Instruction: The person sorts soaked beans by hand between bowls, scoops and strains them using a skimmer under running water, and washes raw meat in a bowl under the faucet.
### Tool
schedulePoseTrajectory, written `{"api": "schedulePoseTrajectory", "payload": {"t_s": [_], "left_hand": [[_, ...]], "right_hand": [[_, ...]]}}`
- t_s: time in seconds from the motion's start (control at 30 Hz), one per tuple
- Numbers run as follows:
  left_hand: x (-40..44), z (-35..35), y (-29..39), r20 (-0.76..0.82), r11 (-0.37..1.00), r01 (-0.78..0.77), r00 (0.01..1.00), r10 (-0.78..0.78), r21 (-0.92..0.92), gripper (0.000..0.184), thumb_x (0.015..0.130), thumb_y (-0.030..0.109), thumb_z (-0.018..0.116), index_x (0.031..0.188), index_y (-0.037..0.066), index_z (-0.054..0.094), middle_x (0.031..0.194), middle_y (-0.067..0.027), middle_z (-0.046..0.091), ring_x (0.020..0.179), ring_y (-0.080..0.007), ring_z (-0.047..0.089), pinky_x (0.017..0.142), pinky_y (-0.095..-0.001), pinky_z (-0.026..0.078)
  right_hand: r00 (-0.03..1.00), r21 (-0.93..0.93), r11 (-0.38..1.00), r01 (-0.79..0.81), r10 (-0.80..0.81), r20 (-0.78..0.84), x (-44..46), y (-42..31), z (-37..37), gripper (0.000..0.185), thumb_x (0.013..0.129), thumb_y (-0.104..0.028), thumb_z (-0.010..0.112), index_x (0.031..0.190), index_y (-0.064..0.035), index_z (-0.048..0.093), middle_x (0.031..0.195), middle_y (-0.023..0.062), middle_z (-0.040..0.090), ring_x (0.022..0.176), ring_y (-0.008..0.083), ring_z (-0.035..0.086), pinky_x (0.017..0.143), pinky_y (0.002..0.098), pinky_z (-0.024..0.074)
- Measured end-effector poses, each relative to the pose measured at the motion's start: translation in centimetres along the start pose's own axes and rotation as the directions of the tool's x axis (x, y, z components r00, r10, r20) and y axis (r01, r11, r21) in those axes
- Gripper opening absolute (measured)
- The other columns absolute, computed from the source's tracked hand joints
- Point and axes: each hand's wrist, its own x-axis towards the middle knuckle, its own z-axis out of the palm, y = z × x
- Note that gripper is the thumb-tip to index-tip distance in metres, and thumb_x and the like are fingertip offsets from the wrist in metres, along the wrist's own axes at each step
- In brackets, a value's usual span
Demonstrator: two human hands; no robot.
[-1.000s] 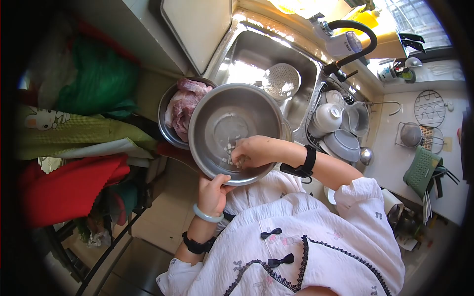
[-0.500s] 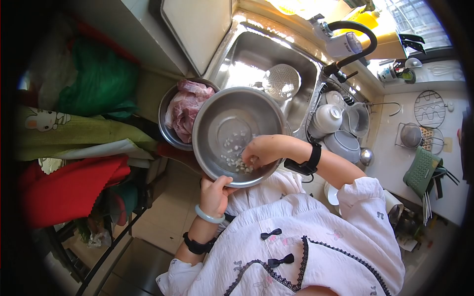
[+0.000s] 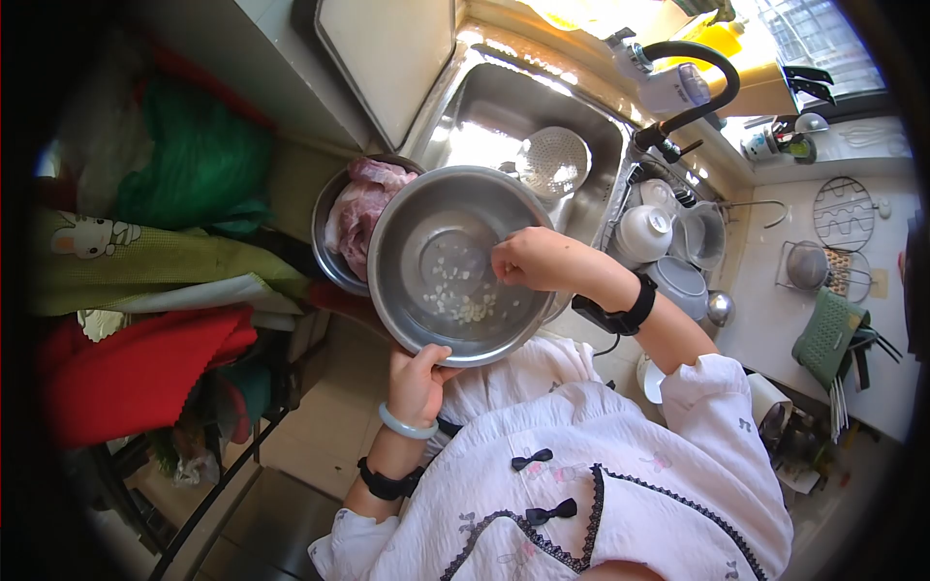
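My left hand (image 3: 417, 385) grips the near rim of a large metal bowl (image 3: 402, 242), thumb over the edge. Small white chopped pieces (image 3: 469, 308) lie scattered on the bowl's bottom, thickest toward its near side. Over the right side of the bowl is my right hand (image 3: 533, 259), its fingers curled together and pointing down into it. Whatever those fingers hold, if anything, is hidden. Behind the bowl on the left, a second metal bowl (image 3: 323, 232) holds a big piece of raw meat (image 3: 355, 218), partly covered by the large bowl.
Beyond the bowl is a steel sink (image 3: 484, 87) with a perforated round strainer (image 3: 554, 162) in it. A black faucet (image 3: 722, 73) arches over its right side. White bowls (image 3: 644, 232) stand in a rack at right. Red cloth (image 3: 145, 368) hangs at left.
My right hand has risen off the white pieces and moved up and to the right, uncovering more of them. The bowl has shifted slightly to the left and up.
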Motion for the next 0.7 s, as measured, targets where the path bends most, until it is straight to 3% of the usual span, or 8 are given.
{"api": "schedulePoseTrajectory", "payload": {"t_s": [0.13,0.23,0.33,0.47,0.6,0.63,0.7], "left_hand": [[-0.1,0.3,0.0,-0.02,1.0,-0.021,1.0,0.021,0.009,0.046,0.072,-0.009,0.045,0.117,-0.001,0.038,0.101,-0.0149,0.055,0.083,-0.0271,0.062,0.067,-0.0392,0.058],[0.0,-0.2,0.0,-0.027,1.0,-0.024,0.999,0.024,0.009,0.046,0.072,-0.009,0.045,0.117,-0.002,0.038,0.101,-0.0149,0.055,0.083,-0.0272,0.062,0.067,-0.039,0.058],[-0.1,-0.3,0.2,-0.021,1.0,-0.023,1.0,0.022,-0.006,0.047,0.072,-0.009,0.045,0.118,-0.002,0.038,0.101,-0.0152,0.055,0.084,-0.0275,0.062,0.068,-0.0393,0.058],[-0.2,-0.6,0.5,-0.046,0.999,-0.044,0.998,0.043,-0.02,0.045,0.072,-0.008,0.045,0.116,-0.004,0.039,0.1,-0.0159,0.055,0.084,-0.028,0.062,0.07,-0.0406,0.057],[-0.2,-0.7,0.7,-0.06,0.999,-0.047,0.997,0.046,-0.013,0.043,0.071,-0.008,0.045,0.114,-0.006,0.041,0.099,-0.0161,0.056,0.084,-0.0283,0.062,0.072,-0.0415,0.056],[-0.1,-0.8,0.7,-0.059,0.999,-0.046,0.997,0.045,-0.013,0.043,0.071,-0.008,0.045,0.114,-0.006,0.041,0.099,-0.0161,0.056,0.084,-0.0283,0.062,0.072,-0.0415,0.056],[0.0,-1.1,0.7,-0.059,0.999,-0.05,0.997,0.049,-0.012,0.043,0.071,-0.007,0.045,0.114,-0.006,0.041,0.099,-0.0165,0.056,0.086,-0.0286,0.061,0.072,-0.0415,0.056]], "right_hand": [[1.0,0.029,1.0,-0.009,0.008,0.024,-0.5,-0.3,-0.5,0.011,0.071,-0.008,0.061,0.082,-0.0046,0.06,0.074,0.01,0.059,0.072,0.0288,0.059,0.066,0.036,0.0463],[0.997,0.089,0.996,0.025,-0.019,-0.07,-1.3,-0.6,-1.6,0.012,0.072,-0.008,0.062,0.083,-0.0033,0.06,0.074,0.0098,0.06,0.072,0.0256,0.061,0.064,0.0332,0.0475],[0.997,0.392,0.919,-0.052,0.069,-0.029,-3.1,-1.1,-3.6,0.012,0.075,-0.005,0.062,0.086,-0.0018,0.059,0.073,0.007,0.061,0.064,0.0146,0.063,0.057,0.0253,0.0486],[0.989,0.482,0.876,-0.02,0.088,-0.118,-6.1,-0.2,-4.2,0.009,0.076,-0.003,0.061,0.085,-0.0025,0.06,0.073,0.0049,0.062,0.062,0.0128,0.062,0.057,0.0228,0.0498],[0.985,0.305,0.942,-0.142,0.164,-0.049,-7.2,0.5,-2.8,0.014,0.074,-0.006,0.062,0.087,-0.0037,0.062,0.077,0.0097,0.064,0.071,0.0237,0.063,0.063,0.0319,0.0489],[0.985,0.305,0.942,-0.143,0.165,-0.049,-7.3,1.1,-1.8,0.014,0.074,-0.006,0.062,0.087,-0.0037,0.062,0.077,0.0097,0.064,0.071,0.0237,0.063,0.063,0.0319,0.0489],[0.988,0.121,0.984,-0.129,0.138,-0.072,-7.3,1.9,-0.2,0.016,0.072,-0.002,0.063,0.088,-0.0038,0.063,0.079,0.0103,0.064,0.07,0.0242,0.063,0.062,0.0311,0.0499]]}}
